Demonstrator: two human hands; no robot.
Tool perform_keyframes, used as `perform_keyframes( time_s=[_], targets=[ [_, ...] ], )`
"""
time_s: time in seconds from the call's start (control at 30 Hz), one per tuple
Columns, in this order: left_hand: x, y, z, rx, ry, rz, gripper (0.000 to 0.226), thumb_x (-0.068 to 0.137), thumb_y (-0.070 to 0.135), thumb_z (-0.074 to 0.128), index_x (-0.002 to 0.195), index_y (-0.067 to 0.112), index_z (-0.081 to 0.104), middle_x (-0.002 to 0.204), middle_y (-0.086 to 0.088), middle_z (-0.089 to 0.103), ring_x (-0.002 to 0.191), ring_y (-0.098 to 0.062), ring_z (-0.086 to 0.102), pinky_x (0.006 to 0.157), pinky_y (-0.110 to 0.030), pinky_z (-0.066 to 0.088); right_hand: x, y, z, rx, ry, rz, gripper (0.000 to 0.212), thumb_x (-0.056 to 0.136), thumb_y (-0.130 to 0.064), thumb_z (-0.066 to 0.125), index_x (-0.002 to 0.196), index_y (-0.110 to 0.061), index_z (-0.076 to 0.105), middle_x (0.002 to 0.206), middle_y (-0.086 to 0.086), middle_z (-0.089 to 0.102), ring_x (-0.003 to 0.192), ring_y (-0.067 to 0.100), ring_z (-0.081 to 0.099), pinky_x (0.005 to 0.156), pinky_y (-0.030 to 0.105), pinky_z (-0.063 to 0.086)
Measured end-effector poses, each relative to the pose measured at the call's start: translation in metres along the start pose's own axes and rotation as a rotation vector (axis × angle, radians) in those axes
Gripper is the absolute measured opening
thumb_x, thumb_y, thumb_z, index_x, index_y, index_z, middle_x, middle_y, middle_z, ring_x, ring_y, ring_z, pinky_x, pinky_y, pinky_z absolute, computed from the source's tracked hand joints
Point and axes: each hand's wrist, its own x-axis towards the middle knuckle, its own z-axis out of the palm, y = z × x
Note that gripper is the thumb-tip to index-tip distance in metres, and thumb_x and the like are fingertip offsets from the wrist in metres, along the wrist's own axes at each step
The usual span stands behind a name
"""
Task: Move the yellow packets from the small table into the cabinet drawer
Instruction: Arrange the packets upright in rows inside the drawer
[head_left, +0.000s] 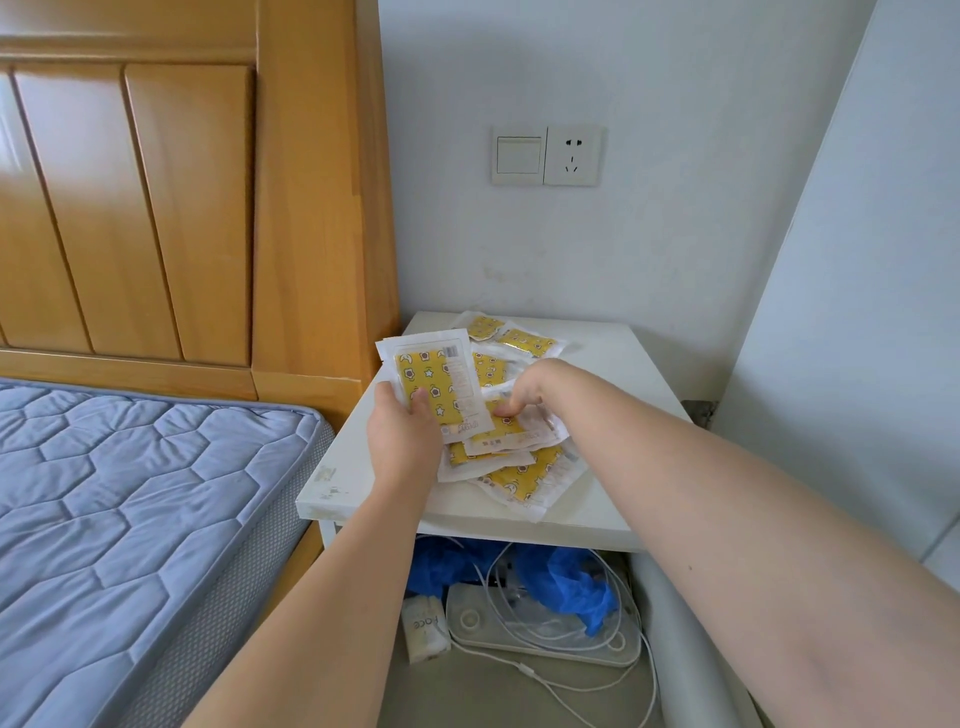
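Head camera looks down on a small square white table (613, 364), set between a tall orange wooden headboard (156, 208) and a white wall. Left hand (402, 431) grasps one flat yellow star-patterned packet in clear white-edged plastic (434, 384), thumb across its face, raised above the table's left side. Right hand (519, 392) bends its fingers down onto the loose pile of matching packets (514, 467); whether it has pinched one I cannot tell. The cabinet drawer is out of view.

The slick wrappers overlap, so lifting one may drag others. The nearest lies close to the front edge and could slide off onto the crumpled blue plastic bag (571, 577) and white cables (519, 667) below. Open room lies on the table's right half; its left edge sits just beside the blue quilted mattress (130, 493).
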Motion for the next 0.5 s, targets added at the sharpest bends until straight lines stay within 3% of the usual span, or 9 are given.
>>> perform_keyframes(
  time_s=[0.13,0.23,0.37,0.5],
  targets=[
    [0.000,0.000,0.001,-0.010,-0.036,0.012,0.008,0.101,0.024,0.043,0.105,0.019,0.047,0.103,0.003,0.060,0.090,-0.018,0.059,0.063,-0.026,0.047,-0.001,0.004,0.003,0.020,0.118,-0.032,0.067,0.097,-0.053,0.036,0.148,-0.009,0.028,0.153,0.011,0.031,0.135,0.030,0.038,0.105,0.034,0.035],
    [-0.002,0.000,0.002,0.017,-0.056,0.035,0.009,0.101,0.024,0.042,0.107,0.019,0.047,0.102,0.005,0.058,0.086,-0.016,0.057,0.054,-0.021,0.041,-0.003,0.010,0.002,0.120,0.192,-0.033,0.063,0.098,-0.049,0.039,0.147,-0.010,0.031,0.152,0.010,0.032,0.134,0.029,0.040,0.105,0.034,0.036],
    [-0.005,0.002,0.002,0.063,-0.080,0.075,0.007,0.102,0.024,0.040,0.106,0.020,0.044,0.100,0.006,0.056,0.084,-0.015,0.055,0.052,-0.020,0.039,0.002,0.023,0.003,0.541,0.205,-0.082,0.051,0.088,-0.016,0.065,0.132,0.002,0.047,0.138,0.018,0.048,0.128,0.033,0.046,0.105,0.038,0.039],
    [-0.008,0.004,0.000,0.103,-0.091,0.136,0.008,0.102,0.024,0.039,0.103,0.017,0.042,0.095,0.004,0.057,0.077,-0.014,0.056,0.056,-0.026,0.045,-0.001,0.037,0.008,0.910,0.376,0.008,0.063,0.077,-0.006,0.075,0.132,0.001,0.046,0.122,0.014,0.059,0.106,0.027,0.056,0.085,0.033,0.045]
  ],
)
